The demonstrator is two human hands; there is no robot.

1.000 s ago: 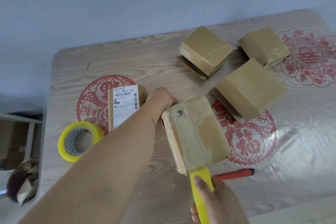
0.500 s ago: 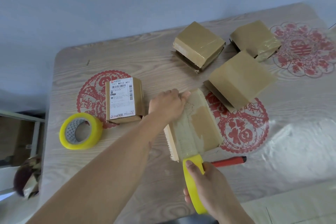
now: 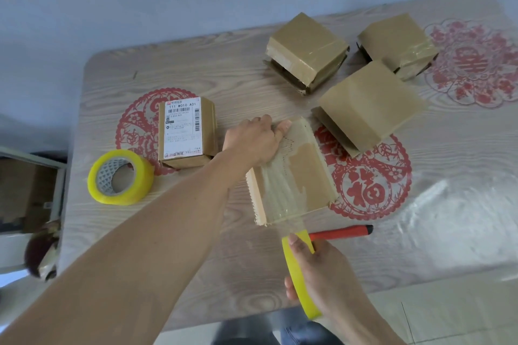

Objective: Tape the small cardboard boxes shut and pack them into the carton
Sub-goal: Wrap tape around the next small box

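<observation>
Your left hand [image 3: 253, 141] presses the box [image 3: 294, 173] – light, maybe crushable – so hold its edges. Your right hand [image 3: 322, 277], fingers clamped on the tape roll [image 3: 298, 274], pulls sticky tape.

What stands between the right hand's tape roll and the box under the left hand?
Nothing visible. Clear tape runs straight from the roll in the right hand onto the box; the red-handled tool lies beside it.

Soft daylight, glare, wide-angle edge warp
</observation>
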